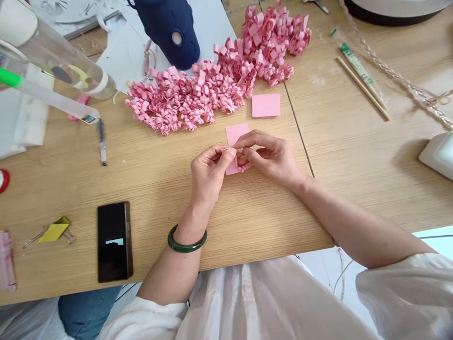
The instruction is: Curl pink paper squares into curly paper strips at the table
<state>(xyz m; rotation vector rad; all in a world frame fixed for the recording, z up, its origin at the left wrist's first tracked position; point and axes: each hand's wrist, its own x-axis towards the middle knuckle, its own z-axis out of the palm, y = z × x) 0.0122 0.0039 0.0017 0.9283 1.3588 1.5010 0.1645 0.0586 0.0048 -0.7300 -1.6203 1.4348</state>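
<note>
My left hand (209, 170), with a dark green bangle (187, 246) on the wrist, pinches a small pink paper strip (231, 166) between thumb and fingers. Close against it, my right hand (271, 153) has its thumb and index finger bent together at the strip's edge; whether they grip the paper is hard to see. Small curled bits show under the fingertips. Just beyond the hands lies a flat pink paper piece (237, 132), partly covered by my fingers. Farther back sits a small stack of pink paper rectangles (266, 105).
A long heap of curled pink paper pieces (198, 97) spreads across the back. Behind it stands a dark blue bottle (170, 33). At left are a phone (113, 242), a yellow binder clip (54, 230) and a pen (102, 141). Wooden chopsticks (363, 87) and a braided cord (389, 71) lie at right.
</note>
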